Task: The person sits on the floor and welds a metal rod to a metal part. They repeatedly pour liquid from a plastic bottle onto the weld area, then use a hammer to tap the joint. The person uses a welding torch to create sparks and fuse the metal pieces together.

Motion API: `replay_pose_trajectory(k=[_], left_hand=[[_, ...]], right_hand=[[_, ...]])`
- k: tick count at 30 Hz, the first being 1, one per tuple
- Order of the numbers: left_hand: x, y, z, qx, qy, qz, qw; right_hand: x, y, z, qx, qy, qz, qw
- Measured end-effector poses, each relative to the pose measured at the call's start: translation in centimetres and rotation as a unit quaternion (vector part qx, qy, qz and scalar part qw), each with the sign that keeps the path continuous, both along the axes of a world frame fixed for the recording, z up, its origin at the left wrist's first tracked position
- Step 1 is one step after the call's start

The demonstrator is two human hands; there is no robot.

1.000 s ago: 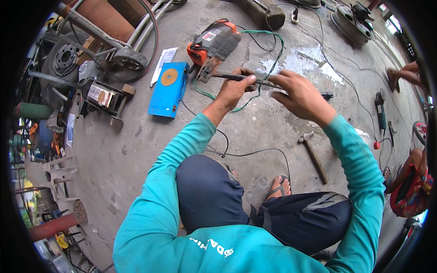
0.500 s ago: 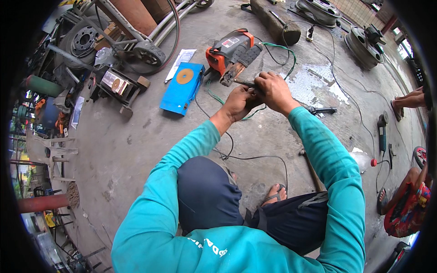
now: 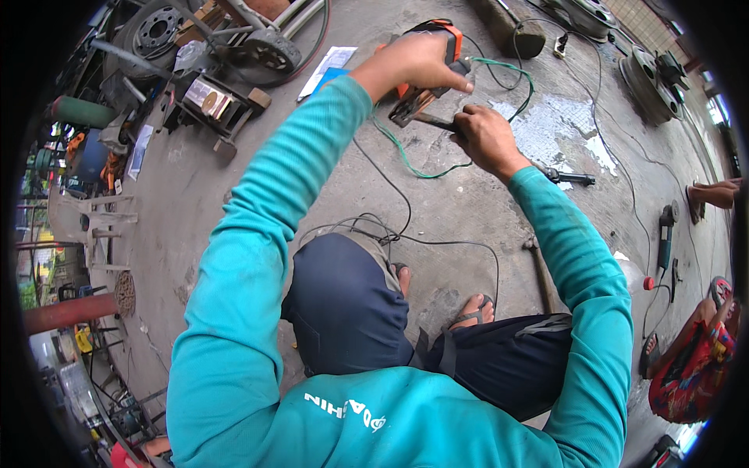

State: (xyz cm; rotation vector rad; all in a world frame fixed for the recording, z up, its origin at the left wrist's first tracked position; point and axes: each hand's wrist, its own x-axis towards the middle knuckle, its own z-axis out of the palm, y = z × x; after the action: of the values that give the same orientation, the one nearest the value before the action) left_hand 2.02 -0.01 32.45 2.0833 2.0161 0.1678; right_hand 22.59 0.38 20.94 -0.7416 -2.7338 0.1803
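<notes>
My left hand (image 3: 427, 61) reaches over the orange-and-black portable welding machine (image 3: 452, 35), closed round the dark handles of a clamp; the thumb shows and most fingers are hidden. The clamp's copper-coloured jaws (image 3: 413, 105) point down toward me, against the end of a dark metal bar (image 3: 435, 120). My right hand (image 3: 488, 139) grips the other end of this bar, fingers curled round it. A green cable (image 3: 409, 161) loops on the floor below the clamp. My left forearm covers most of a blue flat box (image 3: 331, 76).
A black electrode holder (image 3: 569, 178) lies right of my right hand. A hammer (image 3: 542, 273), a clear bottle (image 3: 636, 275) and an angle grinder (image 3: 666, 234) are farther right. Black cable (image 3: 374, 226) coils before my knees. A cut-off machine (image 3: 209, 101) stands left; another person's legs (image 3: 690, 335) are at right.
My left hand has left the bar beside my right hand and moved up and left onto the clamp. My right hand still holds the bar, slightly farther right in view. The view has shifted.
</notes>
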Motion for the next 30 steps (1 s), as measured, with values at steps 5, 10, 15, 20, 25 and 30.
replay_pose_trajectory(k=[5,10,15,20,25,30], left_hand=[[-7.3,0.8,-2.7,0.216,-0.093,0.081,0.968],[-14.9,-5.5,-1.0,0.135,-0.036,0.226,0.964],[-20.7,-18.7,-7.3,0.095,-0.218,0.320,0.917],[-28.6,-32.5,-17.9,0.000,-0.099,0.451,0.887],[-30.3,-30.4,-22.5,0.063,0.031,0.371,0.926],[-29.6,-19.5,-23.9,0.053,0.071,0.280,0.956]], right_hand=[[-1.0,-0.7,0.1,-0.021,-0.007,0.003,1.000],[0.9,-0.8,0.5,0.001,0.030,-0.003,1.000],[2.7,-0.3,2.1,-0.024,0.042,-0.050,0.998],[2.8,0.1,3.1,-0.054,0.071,-0.067,0.994],[2.4,0.5,3.2,-0.069,0.083,-0.060,0.992],[3.1,0.4,3.6,-0.056,0.063,-0.064,0.994]])
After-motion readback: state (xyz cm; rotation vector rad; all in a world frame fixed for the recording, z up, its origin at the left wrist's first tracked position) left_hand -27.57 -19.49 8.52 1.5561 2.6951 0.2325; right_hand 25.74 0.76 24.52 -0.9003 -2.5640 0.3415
